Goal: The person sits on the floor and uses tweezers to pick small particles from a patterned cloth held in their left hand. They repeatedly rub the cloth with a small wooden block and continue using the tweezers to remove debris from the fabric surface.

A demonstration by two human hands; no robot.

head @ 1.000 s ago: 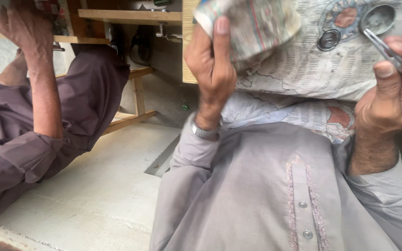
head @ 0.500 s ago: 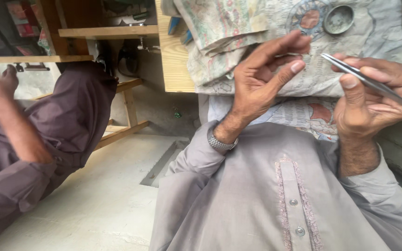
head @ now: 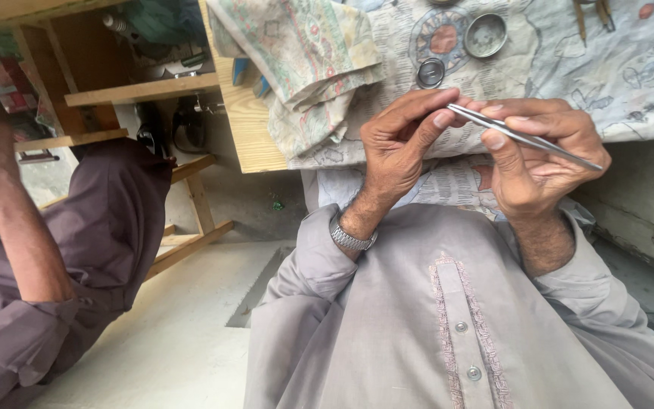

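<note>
1. While both hands meet above the lap, the right hand holds thin metal tweezers, thumb and fingers clamped on the middle of the shaft.
2. Left hand has fingertips together at the tweezer tip, left end; whether anything tiny sits there I cannot tell.
3. Tweezers look light, stiff, smooth, probably slippery; tips fine and likely easy to bend, so the mid-shaft is the best place to grip.
4. Far on the cloth-covered tabletop: a small round metal case and a dark ring part, apart from the hands.
5. Another person's arm at left, well apart.
</note>
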